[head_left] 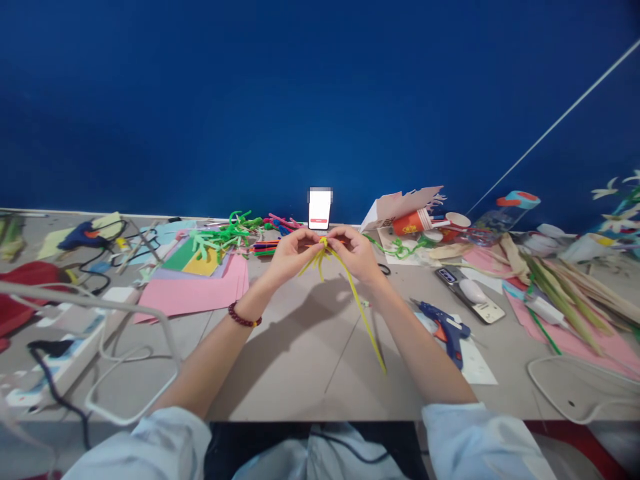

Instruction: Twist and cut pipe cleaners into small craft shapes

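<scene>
Between my two hands, above the middle of the table, is a yellow pipe cleaner piece [355, 290] with a small bunched knot at its top. Several short yellow ends hang under the knot, and one long strand slants down to the right. The fingers of my left hand [295, 257] pinch the knot from the left. From the other side my right hand [356, 257] pinches it with thumb and fingertips close by. Some of the knot is hidden by the fingers. Just behind my hands a phone [319, 208] with a lit white screen stands upright.
Green pipe cleaners [233, 233] and pink paper sheets [195, 290] lie left, near a white power strip [75, 347] with cables. To the right are a blue glue gun [447, 330], a dark phone [470, 295], orange paper cups [413, 222] and dried husks [565, 287]. A blue wall [320, 100] rises behind.
</scene>
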`<state>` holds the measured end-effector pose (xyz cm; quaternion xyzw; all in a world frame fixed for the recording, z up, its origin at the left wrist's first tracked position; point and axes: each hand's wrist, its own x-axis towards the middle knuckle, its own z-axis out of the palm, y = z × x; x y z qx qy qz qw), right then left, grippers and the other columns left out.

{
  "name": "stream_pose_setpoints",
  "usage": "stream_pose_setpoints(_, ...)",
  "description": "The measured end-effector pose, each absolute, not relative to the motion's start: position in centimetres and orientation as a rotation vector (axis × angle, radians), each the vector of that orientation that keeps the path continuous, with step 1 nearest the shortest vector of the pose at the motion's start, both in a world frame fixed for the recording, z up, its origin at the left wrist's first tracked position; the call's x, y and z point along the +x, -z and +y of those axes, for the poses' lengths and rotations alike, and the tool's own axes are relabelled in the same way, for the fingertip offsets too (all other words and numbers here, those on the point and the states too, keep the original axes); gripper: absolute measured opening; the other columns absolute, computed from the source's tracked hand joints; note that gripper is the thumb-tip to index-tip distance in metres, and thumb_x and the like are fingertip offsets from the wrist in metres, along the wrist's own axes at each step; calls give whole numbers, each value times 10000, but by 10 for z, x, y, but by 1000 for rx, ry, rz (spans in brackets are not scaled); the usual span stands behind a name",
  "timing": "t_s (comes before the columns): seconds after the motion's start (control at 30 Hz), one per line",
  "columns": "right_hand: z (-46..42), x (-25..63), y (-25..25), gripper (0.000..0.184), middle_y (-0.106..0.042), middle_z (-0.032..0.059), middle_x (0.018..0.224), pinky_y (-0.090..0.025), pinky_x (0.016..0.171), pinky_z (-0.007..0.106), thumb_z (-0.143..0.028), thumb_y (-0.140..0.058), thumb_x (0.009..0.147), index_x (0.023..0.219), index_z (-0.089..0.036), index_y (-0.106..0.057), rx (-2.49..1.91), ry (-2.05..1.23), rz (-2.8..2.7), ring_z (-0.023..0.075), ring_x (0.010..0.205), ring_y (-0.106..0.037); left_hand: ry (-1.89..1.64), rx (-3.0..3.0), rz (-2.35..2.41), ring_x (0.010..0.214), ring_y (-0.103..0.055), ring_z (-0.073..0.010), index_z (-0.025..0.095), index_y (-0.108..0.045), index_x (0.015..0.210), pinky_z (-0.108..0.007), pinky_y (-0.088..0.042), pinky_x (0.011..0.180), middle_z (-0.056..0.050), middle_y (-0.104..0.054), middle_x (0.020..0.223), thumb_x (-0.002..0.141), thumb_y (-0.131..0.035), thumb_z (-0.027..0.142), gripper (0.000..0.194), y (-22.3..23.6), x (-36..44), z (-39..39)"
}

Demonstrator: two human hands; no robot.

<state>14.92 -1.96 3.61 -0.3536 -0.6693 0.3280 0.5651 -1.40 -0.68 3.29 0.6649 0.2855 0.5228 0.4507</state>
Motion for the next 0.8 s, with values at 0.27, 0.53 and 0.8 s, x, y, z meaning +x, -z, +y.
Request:
stream_pose_setpoints(0.27,-16,146,-31,182,-610,5,762,-497,700,281,-371,-645,757,783,-199,-591,-813,-965,-1470,137,733,-593,-1362,1614,812,690,-602,-120,159,-604,760,-226,-494,635,-27,-628,762,715,-701,352,220,-34,-10,-10)
stream_pose_setpoints(0.53,-14,144,-32,241,-606,-3,735,-496,728,299,-403,-701,679,728,-196,-588,-831,-1076,-1358,134,720,-585,-1486,1544,918,655,-575,-117,163,-615,771,-237,-469,627,-17,-611,740,728,-677,304,160,-31,-1,-18)
stream_pose_setpoints(0.8,-18,140,-36,244,-620,-13,712,-518,755,317,-382,-739,632,707,-197,-600,-866,-1196,-1224,128,699,-594,-1525,1328,897,670,-558,-110,169,-601,720,-240,-466,666,-2,-599,730,685,-699,282,154,-32,7,-25)
